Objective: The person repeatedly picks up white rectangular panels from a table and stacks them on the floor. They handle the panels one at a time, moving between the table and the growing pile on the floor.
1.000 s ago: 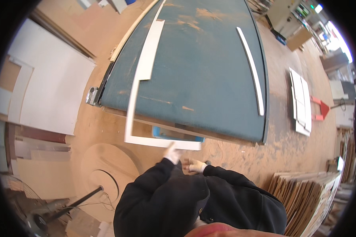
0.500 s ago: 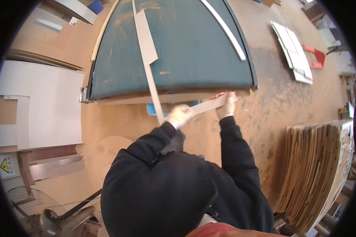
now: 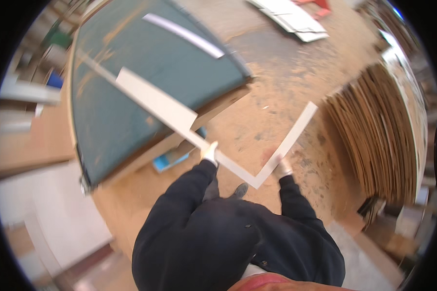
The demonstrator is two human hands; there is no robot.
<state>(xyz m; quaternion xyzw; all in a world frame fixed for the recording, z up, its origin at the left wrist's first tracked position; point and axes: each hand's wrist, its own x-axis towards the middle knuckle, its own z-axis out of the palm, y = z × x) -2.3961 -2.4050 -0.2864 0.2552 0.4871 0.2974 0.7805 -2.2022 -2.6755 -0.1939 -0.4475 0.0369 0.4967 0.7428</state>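
A long, thin pale board strip (image 3: 235, 167) bends in a sharp corner in front of me, with a short leg to the right and a wider step partway along its long leg. The long leg reaches back over a dark green table top (image 3: 116, 121). My left hand (image 3: 209, 152) is closed round this leg, just off the table's near edge. On the short leg, my right hand (image 3: 283, 167) grips from the outer side, its fingers partly blurred behind the strip. The cornered end hangs over the floor.
A narrow white strip (image 3: 184, 35) lies on the table. A tall stack of brown boards (image 3: 374, 140) stands at the right. White panels (image 3: 291, 19) lie on the dusty floor at the back, beside a red object (image 3: 319, 7). Something blue (image 3: 167, 161) shows under the table edge.
My view has swung to the right. My right hand has moved outward with the short leg, and my left hand now grips the long leg. More of the cornered strip hangs past the table.
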